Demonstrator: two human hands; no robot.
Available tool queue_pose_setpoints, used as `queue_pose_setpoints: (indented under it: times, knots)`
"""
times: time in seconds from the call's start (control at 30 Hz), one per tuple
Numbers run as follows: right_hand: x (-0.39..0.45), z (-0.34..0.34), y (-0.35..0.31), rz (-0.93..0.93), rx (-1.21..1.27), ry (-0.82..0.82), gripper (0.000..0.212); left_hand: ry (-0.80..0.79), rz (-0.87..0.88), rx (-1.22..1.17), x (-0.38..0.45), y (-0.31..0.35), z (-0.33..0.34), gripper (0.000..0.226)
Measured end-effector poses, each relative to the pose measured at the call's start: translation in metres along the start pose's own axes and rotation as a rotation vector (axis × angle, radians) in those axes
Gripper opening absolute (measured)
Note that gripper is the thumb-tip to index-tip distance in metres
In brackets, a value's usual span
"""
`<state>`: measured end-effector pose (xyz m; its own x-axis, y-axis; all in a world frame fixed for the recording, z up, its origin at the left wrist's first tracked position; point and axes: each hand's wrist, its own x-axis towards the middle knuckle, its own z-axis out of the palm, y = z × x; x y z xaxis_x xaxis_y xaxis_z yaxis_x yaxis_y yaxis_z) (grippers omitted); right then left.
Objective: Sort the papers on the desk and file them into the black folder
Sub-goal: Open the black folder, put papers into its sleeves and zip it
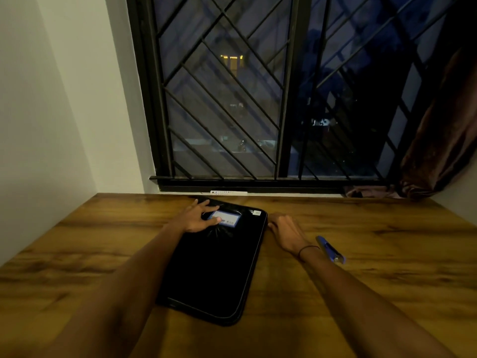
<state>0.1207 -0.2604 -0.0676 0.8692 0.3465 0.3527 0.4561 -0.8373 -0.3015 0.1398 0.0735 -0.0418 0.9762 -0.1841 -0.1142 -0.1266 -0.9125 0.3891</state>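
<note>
A black zipped folder [214, 270] lies closed on the wooden desk [361, 275], its long side running away from me. A small blue and white card [227, 218] sits in a pocket near its far end. My left hand [200, 215] rests flat on the folder's far left part, fingers spread, thumb touching the card's near edge. My right hand [286, 232] lies on the desk just right of the folder's far right edge, fingertips at the zip side; I cannot tell whether it grips anything. No loose papers are in view.
A blue pen [331, 249] lies on the desk right of my right wrist. A barred window [271, 99] stands behind the desk, with a brown curtain [444, 130] at the right. A white wall is on the left.
</note>
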Motion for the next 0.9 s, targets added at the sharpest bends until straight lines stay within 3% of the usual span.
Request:
queue_pose_setpoints:
  times: [0.13,0.33,0.43,0.7,0.9]
  knots:
    - [0.007,0.005,-0.007,0.112,0.066,0.04,0.023,-0.044,-0.032,-0.126,-0.005,0.0,-0.018,0.073]
    - [0.024,0.023,-0.012,0.276,0.183,0.07,0.017,-0.095,0.237,-0.107,-0.047,-0.028,-0.012,0.085]
    - [0.032,0.03,-0.013,0.324,0.241,0.088,0.021,-0.052,0.264,-0.176,-0.063,-0.037,-0.005,0.08]
    - [0.002,0.006,-0.02,0.038,0.082,-0.08,0.015,-0.007,0.113,-0.222,-0.056,-0.036,0.0,0.081]
    - [-0.054,-0.011,-0.041,-0.141,0.159,-0.116,0.011,0.045,0.058,-0.254,-0.068,-0.021,-0.005,0.081]
